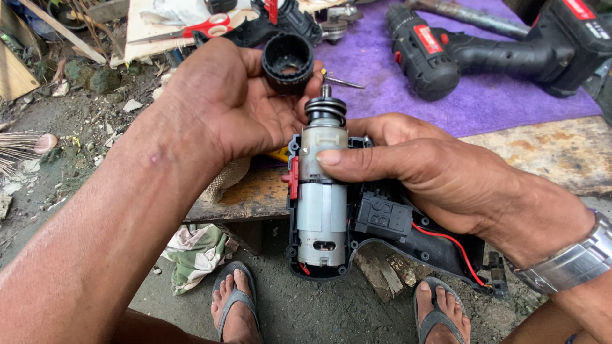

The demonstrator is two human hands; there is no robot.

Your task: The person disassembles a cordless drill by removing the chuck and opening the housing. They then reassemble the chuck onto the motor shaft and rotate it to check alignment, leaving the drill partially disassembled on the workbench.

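My left hand [223, 105] holds a black ribbed collar ring [287, 62] by its side, just above the tip of a drill's spindle [326, 105]. My right hand [421, 172] grips an opened drill half-shell [382, 220], thumb pressed across the silver gearbox and motor [322, 210] that lies in it. A spring sits around the spindle below the ring. A red switch slider [292, 178] sticks out on the shell's left, and a red wire [446, 239] runs along the handle.
A purple cloth [484, 102] on a wooden bench [255, 197] carries a whole black-and-red cordless drill [484, 54]. Red-handled scissors [204, 27] lie at the back on a board. My feet in sandals [237, 306] stand on the dirt floor beside a rag [194, 251].
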